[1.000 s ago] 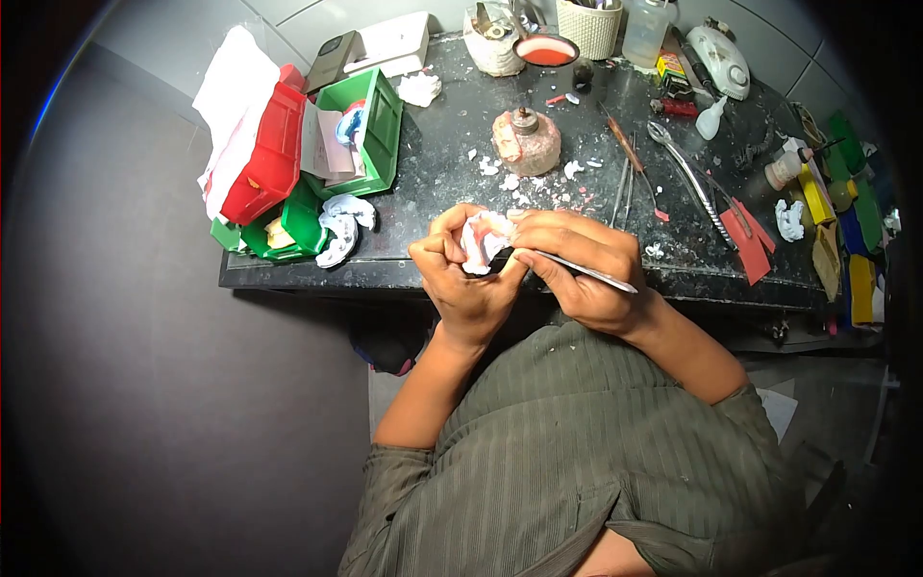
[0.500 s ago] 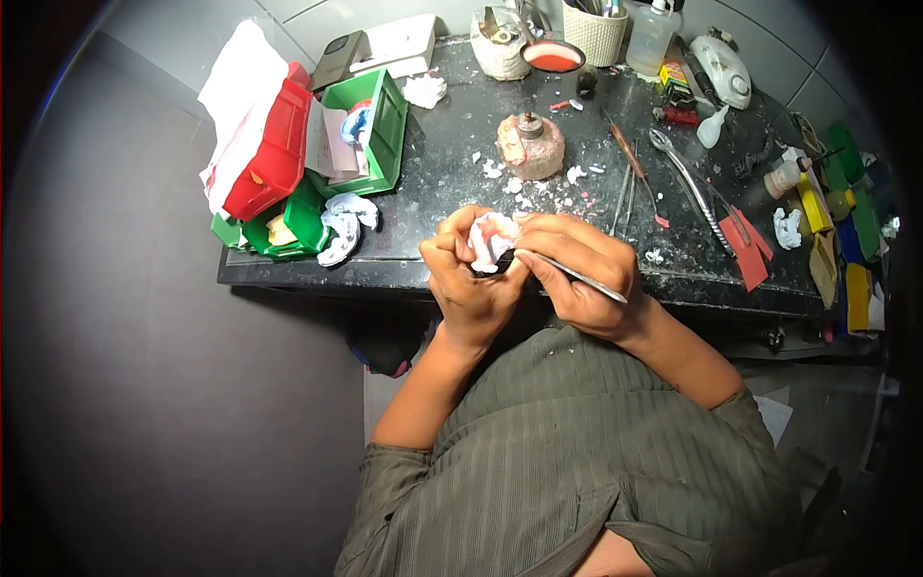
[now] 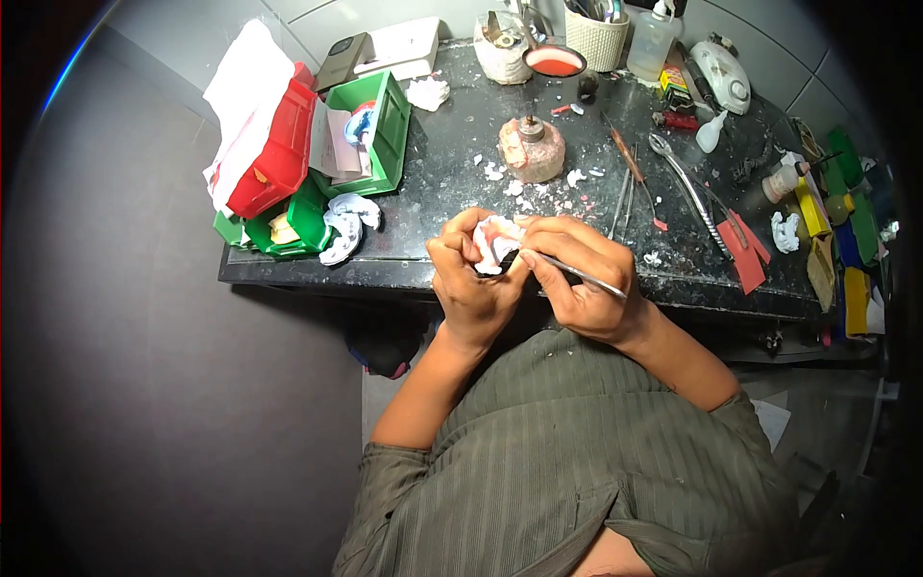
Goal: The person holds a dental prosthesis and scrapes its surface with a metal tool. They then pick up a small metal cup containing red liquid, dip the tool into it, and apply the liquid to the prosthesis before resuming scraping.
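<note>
Over the front edge of the dark work table, my left hand (image 3: 475, 288) is closed around a small white and pink molded piece (image 3: 495, 240). My right hand (image 3: 588, 279) pinches a thin metal tool (image 3: 586, 276) like a pen, and its fingertips meet the right side of the piece. The tool's working tip is hidden by the fingers and the piece. Behind the hands stands a round glass burner (image 3: 531, 151) with a metal top, with white and pink scraps around it.
Red bin (image 3: 274, 154), green bin (image 3: 386, 144) and white molds (image 3: 346, 231) are at left. At right lie a wax knife (image 3: 627, 154), a metal tool (image 3: 687, 183) and red sheets (image 3: 748, 260). A red dish (image 3: 555, 62) and a woven cup (image 3: 596, 40) stand behind.
The view has shifted very slightly. Both hands keep their hold, and the piece appears turned a little.
</note>
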The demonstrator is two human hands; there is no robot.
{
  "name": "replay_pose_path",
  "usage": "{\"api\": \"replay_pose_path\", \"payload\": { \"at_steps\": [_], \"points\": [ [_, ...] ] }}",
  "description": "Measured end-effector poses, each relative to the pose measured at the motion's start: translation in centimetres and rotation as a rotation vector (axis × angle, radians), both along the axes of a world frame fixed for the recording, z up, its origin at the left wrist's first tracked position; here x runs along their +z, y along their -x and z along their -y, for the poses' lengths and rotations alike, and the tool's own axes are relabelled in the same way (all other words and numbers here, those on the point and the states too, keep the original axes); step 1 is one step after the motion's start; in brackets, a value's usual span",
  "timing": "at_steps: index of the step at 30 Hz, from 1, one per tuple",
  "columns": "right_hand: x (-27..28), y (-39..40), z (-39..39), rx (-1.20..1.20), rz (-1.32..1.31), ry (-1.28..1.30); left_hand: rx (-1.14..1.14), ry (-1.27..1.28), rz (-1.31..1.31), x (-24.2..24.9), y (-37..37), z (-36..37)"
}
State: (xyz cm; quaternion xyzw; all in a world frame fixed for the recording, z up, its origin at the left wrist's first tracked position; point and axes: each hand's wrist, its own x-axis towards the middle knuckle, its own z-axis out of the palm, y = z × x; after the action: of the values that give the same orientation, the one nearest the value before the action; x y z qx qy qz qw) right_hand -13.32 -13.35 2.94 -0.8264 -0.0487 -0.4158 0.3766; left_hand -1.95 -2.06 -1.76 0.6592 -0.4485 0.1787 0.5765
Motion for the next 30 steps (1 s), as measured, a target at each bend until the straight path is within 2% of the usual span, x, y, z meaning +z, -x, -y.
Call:
{"api": "replay_pose_path", "payload": {
  "at_steps": [9,14,18,20,24,26,27,28,29,30],
  "points": [
    [0.2,0.0,0.2,-0.009,-0.041,-0.069,0.048,-0.024,-0.028,0.6,0.4,0.0],
    [-0.8,-0.4,0.7,-0.002,-0.068,-0.185,0.032,0.084,0.073,-0.3,-0.2,0.6],
    [-1.7,-0.5,1.3,0.058,-0.091,-0.337,0.066,0.051,0.041,-0.3,0.2,0.7],
    [-1.7,-0.4,1.0,0.166,-0.181,-0.754,0.027,0.129,0.048,-0.6,0.0,0.9],
    [-1.4,-0.4,1.0,0.2,-0.133,-0.822,-0.003,0.184,0.049,-0.4,-0.1,0.9],
    [-1.7,-0.6,0.8,0.22,-0.053,-0.821,0.134,-0.082,0.179,0.6,0.0,-0.5],
    [-1.1,-0.4,0.4,0.228,-0.058,-0.903,0.206,-0.181,0.216,1.2,0.0,-1.2],
    [-1.6,-0.5,0.4,0.125,-0.05,-0.763,0.244,-0.252,0.257,1.5,-0.1,-1.6],
    [-1.3,-0.3,0.9,0.139,0.008,-0.661,0.075,-0.103,-0.002,0.0,-0.5,-1.1],
    [-1.1,0.3,1.0,0.071,-0.005,-0.564,0.007,-0.059,0.006,0.4,-0.6,-1.0]
  ]
}}
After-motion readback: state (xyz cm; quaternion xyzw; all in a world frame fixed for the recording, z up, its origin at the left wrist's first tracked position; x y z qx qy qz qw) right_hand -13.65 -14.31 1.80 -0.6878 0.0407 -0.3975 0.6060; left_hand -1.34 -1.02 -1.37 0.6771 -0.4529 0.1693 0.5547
